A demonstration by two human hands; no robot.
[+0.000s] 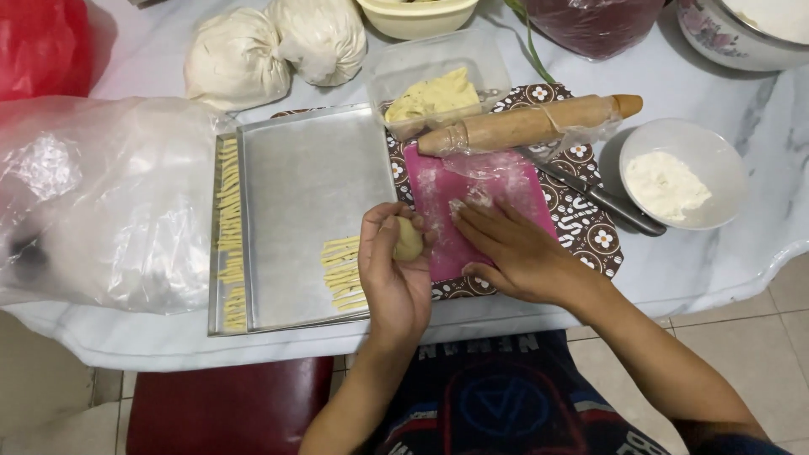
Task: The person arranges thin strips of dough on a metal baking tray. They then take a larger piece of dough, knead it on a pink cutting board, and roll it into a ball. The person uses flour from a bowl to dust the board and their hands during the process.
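Observation:
My left hand [393, 274] is cupped around a small ball of pale dough [409, 239], held just above the right edge of a metal baking tray [303, 168]. My right hand [516, 248] lies flat, fingers spread, on a floured pink plastic sheet [493, 190]. Several thin dough strips [343, 271] lie on the tray beside my left hand. More strips [228, 227] line the tray's left side.
A wooden rolling pin [527, 125], a knife [602, 200], a white bowl of flour [683, 173] and a clear box of dough [434, 88] sit behind the sheet. A big clear plastic bag [101, 202] lies left; tied white bags [274, 46] at the back.

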